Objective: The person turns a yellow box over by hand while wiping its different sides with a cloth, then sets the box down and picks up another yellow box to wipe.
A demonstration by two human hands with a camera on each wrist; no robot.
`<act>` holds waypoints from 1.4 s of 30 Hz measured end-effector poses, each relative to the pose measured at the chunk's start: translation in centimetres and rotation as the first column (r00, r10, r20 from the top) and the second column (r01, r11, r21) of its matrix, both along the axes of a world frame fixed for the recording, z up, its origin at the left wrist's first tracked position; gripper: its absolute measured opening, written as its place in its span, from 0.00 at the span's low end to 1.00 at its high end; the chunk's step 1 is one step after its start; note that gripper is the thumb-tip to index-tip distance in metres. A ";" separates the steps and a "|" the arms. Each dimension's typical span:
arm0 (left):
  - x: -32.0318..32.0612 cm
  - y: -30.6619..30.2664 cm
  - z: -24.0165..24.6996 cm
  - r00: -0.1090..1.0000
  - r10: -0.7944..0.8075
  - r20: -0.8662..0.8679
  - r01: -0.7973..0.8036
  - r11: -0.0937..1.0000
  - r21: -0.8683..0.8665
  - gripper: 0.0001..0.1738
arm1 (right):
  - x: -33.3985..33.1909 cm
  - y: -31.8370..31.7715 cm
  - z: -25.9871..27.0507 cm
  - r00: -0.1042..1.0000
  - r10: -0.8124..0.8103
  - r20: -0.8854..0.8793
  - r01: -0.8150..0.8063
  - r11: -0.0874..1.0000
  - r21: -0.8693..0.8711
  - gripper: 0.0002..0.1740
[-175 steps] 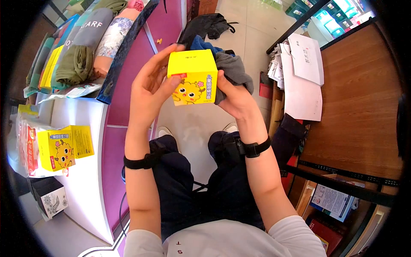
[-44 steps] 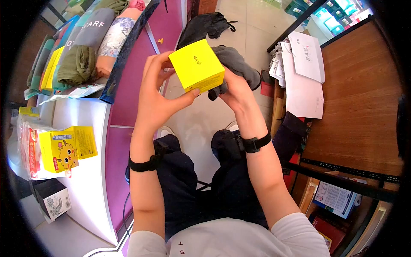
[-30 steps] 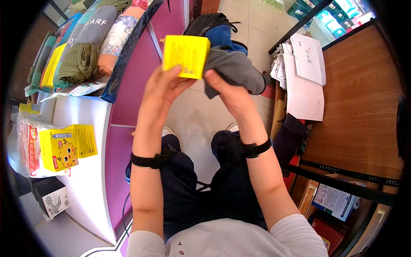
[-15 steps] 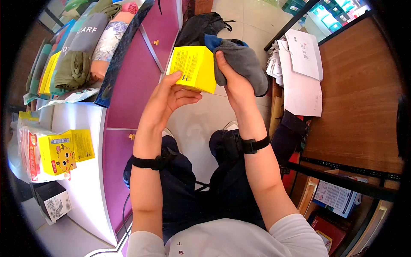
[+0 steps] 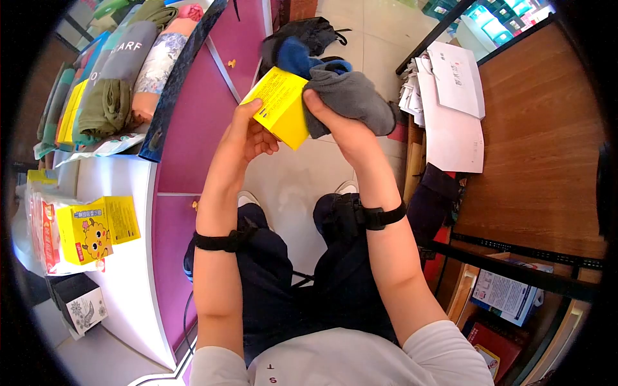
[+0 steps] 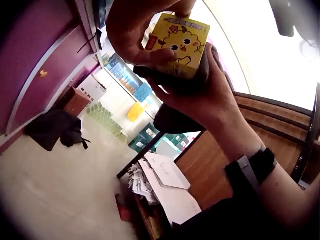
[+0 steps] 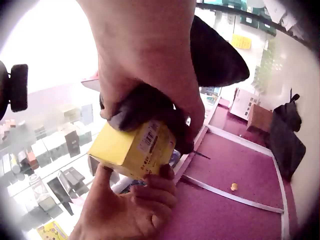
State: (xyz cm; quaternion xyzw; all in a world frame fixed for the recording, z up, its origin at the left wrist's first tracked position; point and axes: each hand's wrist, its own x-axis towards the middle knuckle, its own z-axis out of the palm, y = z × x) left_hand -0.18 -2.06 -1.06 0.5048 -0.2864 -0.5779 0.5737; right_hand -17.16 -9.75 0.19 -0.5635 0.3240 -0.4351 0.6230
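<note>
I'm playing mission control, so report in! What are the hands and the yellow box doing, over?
Left hand gripping yellow box. Right hand holding gray cloth against it. In the way: cloth, covering part of box. Over.

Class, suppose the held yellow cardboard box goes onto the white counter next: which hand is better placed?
Probably left: the left hand grips the yellow cardboard box and is nearer the white counter, while the right hand holds the soft grey cloth.
</note>
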 end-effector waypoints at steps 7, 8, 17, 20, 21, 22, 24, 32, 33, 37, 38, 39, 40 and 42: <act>0.1 0.3 0.6 1.000 0.003 0.022 -0.004 0.998 0.068 0.34 | 0.3 0.3 -0.3 0.993 0.089 0.083 -0.094 0.993 0.066 0.21; 0.2 0.5 0.8 1.000 -0.011 0.010 0.010 0.998 0.066 0.35 | 0.5 0.4 -0.2 0.992 0.091 0.083 -0.096 0.993 0.067 0.21; 1.0 0.8 1.5 0.997 -0.024 -0.075 0.030 0.996 0.079 0.31 | 0.3 0.8 -0.3 0.984 0.140 0.109 -0.151 0.983 0.105 0.19; 1.5 0.9 1.6 0.996 -0.031 -0.078 0.039 0.994 0.104 0.31 | 0.0 1.0 0.0 0.981 0.186 0.058 -0.190 0.979 0.073 0.19; 1.4 0.8 1.6 0.996 -0.030 -0.078 0.039 0.994 0.104 0.31 | 0.0 1.0 0.3 0.979 0.196 0.055 -0.199 0.977 0.071 0.19; 1.2 0.7 1.5 0.997 0.013 -0.082 -0.003 0.993 0.118 0.31 | 0.0 1.1 0.5 0.977 0.205 0.051 -0.209 0.976 0.069 0.19; 0.8 0.4 1.3 0.995 0.057 -0.084 -0.045 0.990 0.132 0.31 | 0.7 1.0 0.2 0.986 0.153 0.064 -0.159 0.983 0.097 0.19; 0.2 0.1 0.6 0.995 -0.053 -0.084 0.064 0.988 0.141 0.36 | 1.8 1.0 0.0 0.988 -0.038 0.149 0.000 0.970 0.244 0.20; 0.2 0.1 0.8 0.995 -0.052 -0.084 0.063 0.988 0.140 0.36 | 1.7 1.1 0.1 0.989 -0.022 0.147 -0.007 0.981 0.193 0.20; 0.2 0.3 1.5 0.989 -0.027 -0.144 0.043 0.993 0.112 0.34 | 1.3 1.2 0.7 0.991 0.068 0.113 -0.085 0.984 0.155 0.17; 0.2 0.3 1.5 0.986 -0.011 -0.166 0.028 0.994 0.103 0.34 | 1.3 1.2 0.6 0.991 0.068 0.114 -0.085 0.984 0.155 0.17; 0.3 0.3 1.5 0.986 -0.011 -0.166 0.028 0.994 0.103 0.34 | 1.3 1.1 0.4 0.991 0.067 0.120 -0.084 0.985 0.149 0.17; 0.5 0.4 1.3 0.985 -0.019 -0.173 0.036 0.995 0.091 0.33 | 1.3 1.1 0.2 0.990 0.065 0.126 -0.083 0.986 0.143 0.17; 0.9 0.5 0.7 0.983 -0.027 -0.180 0.042 0.996 0.078 0.32 | 1.3 1.1 0.1 0.989 0.074 0.132 -0.094 0.984 0.152 0.17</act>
